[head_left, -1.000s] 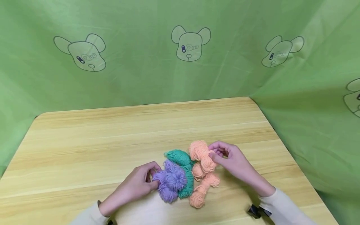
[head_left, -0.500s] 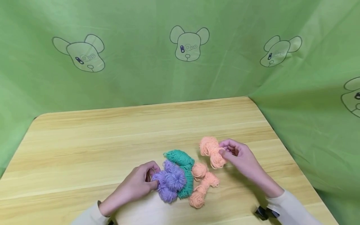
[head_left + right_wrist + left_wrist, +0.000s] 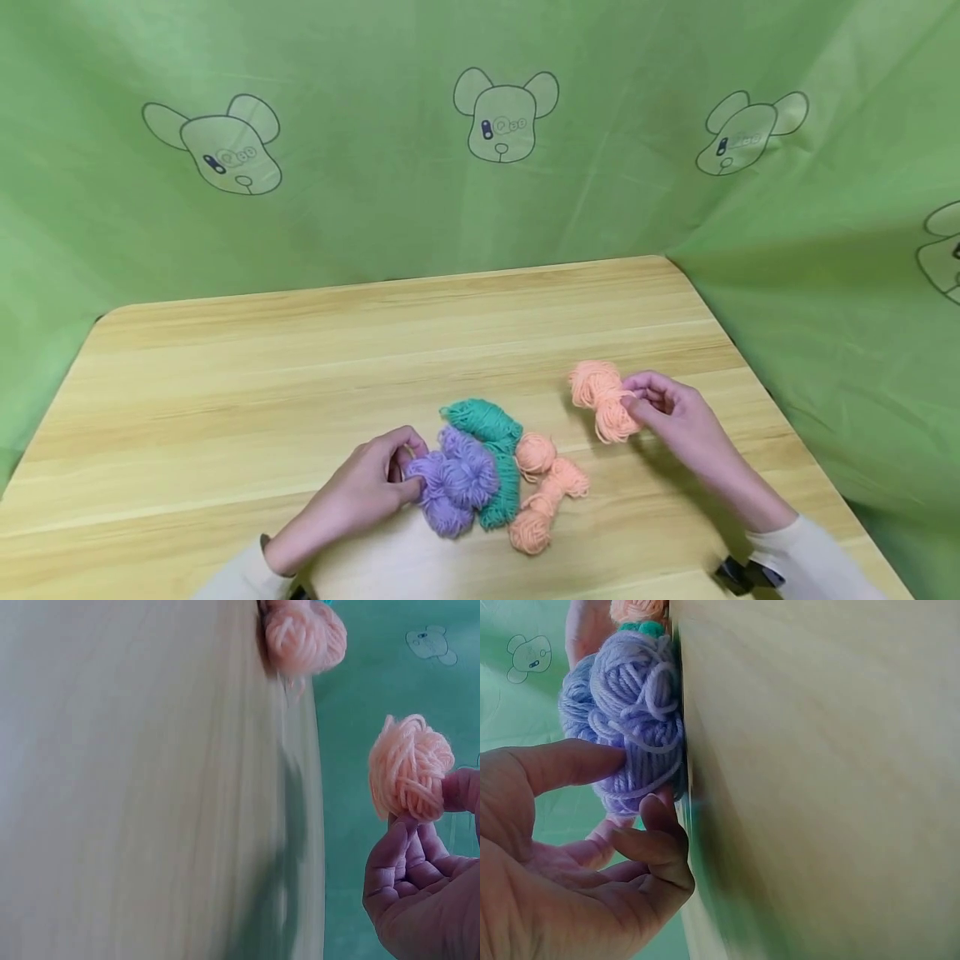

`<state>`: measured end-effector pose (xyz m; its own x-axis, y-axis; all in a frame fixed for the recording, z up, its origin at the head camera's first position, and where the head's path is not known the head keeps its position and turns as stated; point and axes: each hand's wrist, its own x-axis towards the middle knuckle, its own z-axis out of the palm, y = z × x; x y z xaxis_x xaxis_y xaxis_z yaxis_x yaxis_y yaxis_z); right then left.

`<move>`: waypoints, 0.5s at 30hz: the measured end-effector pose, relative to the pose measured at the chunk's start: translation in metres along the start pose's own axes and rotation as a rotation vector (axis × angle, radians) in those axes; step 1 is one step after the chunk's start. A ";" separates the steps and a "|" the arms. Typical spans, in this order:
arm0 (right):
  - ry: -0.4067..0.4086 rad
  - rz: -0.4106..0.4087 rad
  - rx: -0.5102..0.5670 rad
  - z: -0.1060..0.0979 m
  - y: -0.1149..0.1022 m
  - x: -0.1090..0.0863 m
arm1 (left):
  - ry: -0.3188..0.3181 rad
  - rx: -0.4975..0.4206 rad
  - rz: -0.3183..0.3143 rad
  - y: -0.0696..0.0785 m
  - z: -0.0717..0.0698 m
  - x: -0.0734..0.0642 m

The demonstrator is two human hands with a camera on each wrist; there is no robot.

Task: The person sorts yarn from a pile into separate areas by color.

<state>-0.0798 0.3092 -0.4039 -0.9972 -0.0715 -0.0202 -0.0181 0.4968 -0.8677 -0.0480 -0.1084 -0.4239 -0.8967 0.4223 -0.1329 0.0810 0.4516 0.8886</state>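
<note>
My right hand [image 3: 678, 421] pinches a peach yarn skein [image 3: 603, 400] between thumb and fingers, lifted above the table; the right wrist view shows the same peach skein [image 3: 409, 769] off the tabletop. At the left of the pile, my left hand [image 3: 375, 475] pinches the end of a purple yarn skein [image 3: 450, 483], and the left wrist view has thumb and fingertips on the purple yarn [image 3: 641, 750]. The purple yarn lies against and partly over green yarn [image 3: 502, 483]. Right of the green, more peach yarn [image 3: 543, 508] rests on the table.
The yarn lies on a wooden table [image 3: 262, 392] with rounded far corners. Green cloth [image 3: 360, 192] printed with animal heads hangs behind and at the sides. Dark wrist devices [image 3: 742, 575] sit near the sleeves.
My right hand has carried the peach skein rightward, away from the pile, uncovering the peach yarn underneath. My left hand stays on the purple yarn.
</note>
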 end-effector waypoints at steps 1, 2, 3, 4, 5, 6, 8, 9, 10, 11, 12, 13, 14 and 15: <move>0.007 -0.001 -0.003 -0.001 0.002 0.000 | 0.000 0.000 -0.001 0.000 0.000 0.000; 0.016 -0.004 -0.010 -0.003 0.004 0.000 | 0.000 0.001 -0.002 0.000 0.000 0.000; 0.025 -0.007 -0.015 -0.004 0.006 0.000 | 0.000 0.003 -0.003 0.000 0.000 0.000; 0.033 -0.010 -0.018 -0.005 0.008 -0.001 | 0.001 0.005 -0.004 0.000 0.000 0.000; 0.039 -0.013 -0.023 -0.006 0.009 -0.001 | 0.003 0.007 -0.005 0.000 0.000 0.000; 0.044 -0.013 -0.031 -0.008 0.011 -0.001 | 0.005 0.010 -0.004 0.000 0.000 0.000; 0.056 -0.006 -0.051 -0.011 0.014 -0.002 | 0.008 0.015 -0.005 0.000 0.000 0.000; 0.062 0.001 -0.056 -0.013 0.015 -0.002 | 0.009 0.017 -0.004 0.000 0.000 0.000; 0.068 0.010 -0.066 -0.015 0.016 -0.002 | 0.008 0.018 -0.004 0.000 0.000 0.000; 0.073 0.022 -0.077 -0.017 0.018 -0.002 | 0.008 0.019 -0.003 0.000 0.000 0.000; 0.078 0.036 -0.084 -0.019 0.020 -0.002 | 0.007 0.019 -0.002 0.000 0.000 0.000; 0.084 0.050 -0.088 -0.022 0.021 -0.002 | 0.006 0.018 -0.001 0.000 0.000 0.000; 0.088 0.061 -0.094 -0.024 0.023 -0.001 | 0.005 0.017 0.000 0.001 0.000 0.000; 0.091 0.072 -0.098 -0.026 0.025 -0.001 | 0.004 0.017 0.002 0.001 -0.001 0.000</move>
<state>-0.0810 0.3441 -0.4130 -0.9985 0.0440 -0.0317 0.0513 0.5798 -0.8131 -0.0485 -0.1085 -0.4232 -0.8983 0.4200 -0.1291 0.0902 0.4638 0.8813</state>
